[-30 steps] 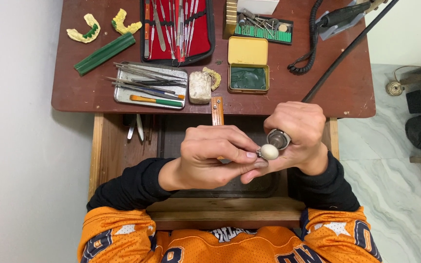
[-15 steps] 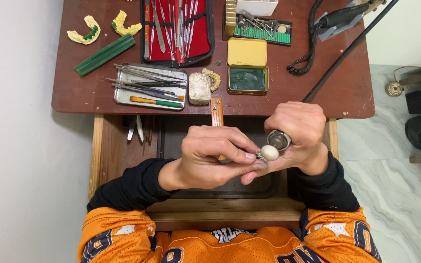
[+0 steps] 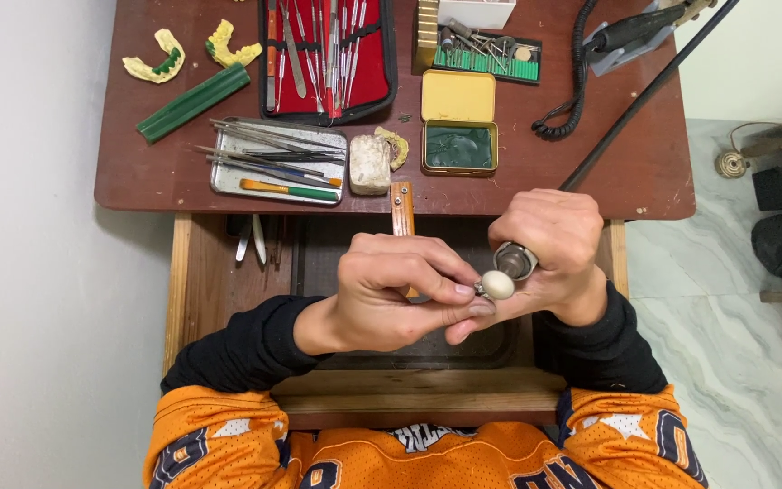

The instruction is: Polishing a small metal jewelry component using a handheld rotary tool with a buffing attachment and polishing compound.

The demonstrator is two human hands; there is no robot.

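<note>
Brown and wooden, the table [image 3: 174, 181] sits against a white wall, with an open drawer [image 3: 194, 299] pulled out under it so bits can fall in. Over the drawer, the left hand [image 3: 391, 294] pinches a tiny metal piece [image 3: 481, 289] between thumb and fingers, tight and close, so it stays still. The right hand [image 3: 554, 249] is curled all the way around a grinding tool [image 3: 515, 261], and its round white tip [image 3: 498, 284] touches the tiny piece. Both hands press together, which seems to keep them steady.

Farther back, a metal tray [image 3: 228, 181] holds thin tools laid flat. A red case [image 3: 368, 86] keeps more tools in a row. Near it are an open yellow tin [image 3: 460, 97], a pale block [image 3: 369, 165], a green stick [image 3: 194, 102] and two yellow teeth moulds [image 3: 151, 65], all close enough to reach.
</note>
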